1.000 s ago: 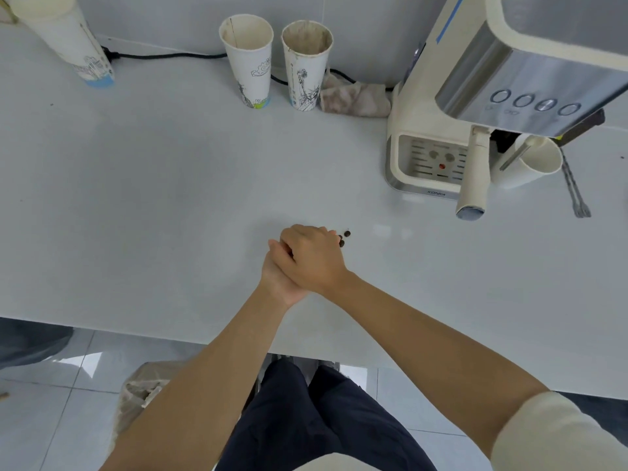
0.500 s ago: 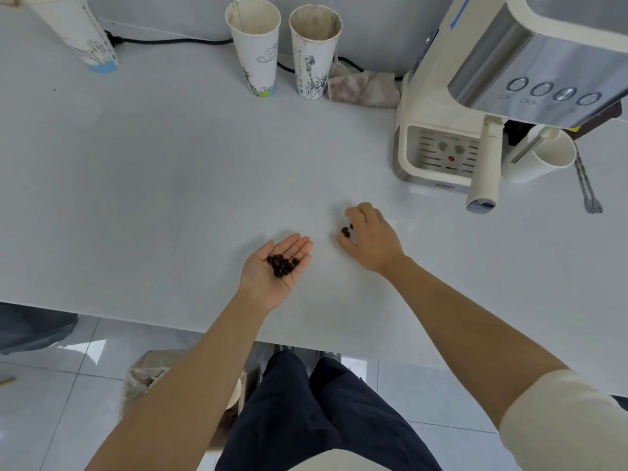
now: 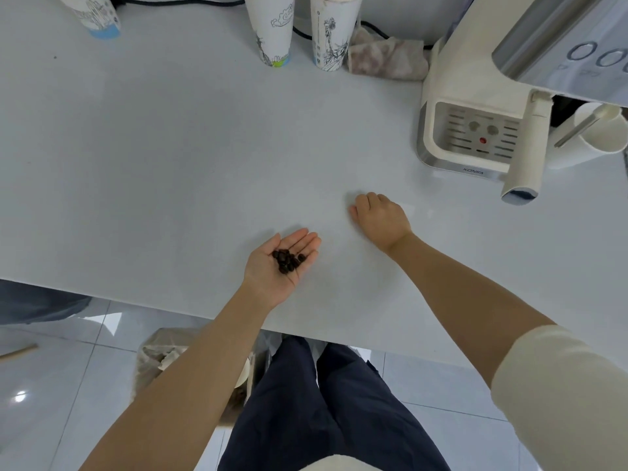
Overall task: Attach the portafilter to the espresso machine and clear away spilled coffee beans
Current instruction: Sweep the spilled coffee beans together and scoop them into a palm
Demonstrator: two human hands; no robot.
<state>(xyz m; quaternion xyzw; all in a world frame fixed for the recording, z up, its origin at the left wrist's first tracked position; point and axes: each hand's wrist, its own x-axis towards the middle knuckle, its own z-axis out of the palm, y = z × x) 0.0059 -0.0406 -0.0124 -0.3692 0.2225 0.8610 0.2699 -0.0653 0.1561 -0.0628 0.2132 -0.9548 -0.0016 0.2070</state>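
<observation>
Right hand (image 3: 382, 220) now curled over counter; earlier loose beans gone.

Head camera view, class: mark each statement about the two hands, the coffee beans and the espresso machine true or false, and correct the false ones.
1. The left hand lies palm up with coffee beans in it. True.
2. The right hand grips the portafilter handle. False: it is curled, knuckles up, on the table.
3. The espresso machine stands right of both hands. True.
4. The two nearest paper cups lie tipped over. False: both paper cups stand upright.
</observation>
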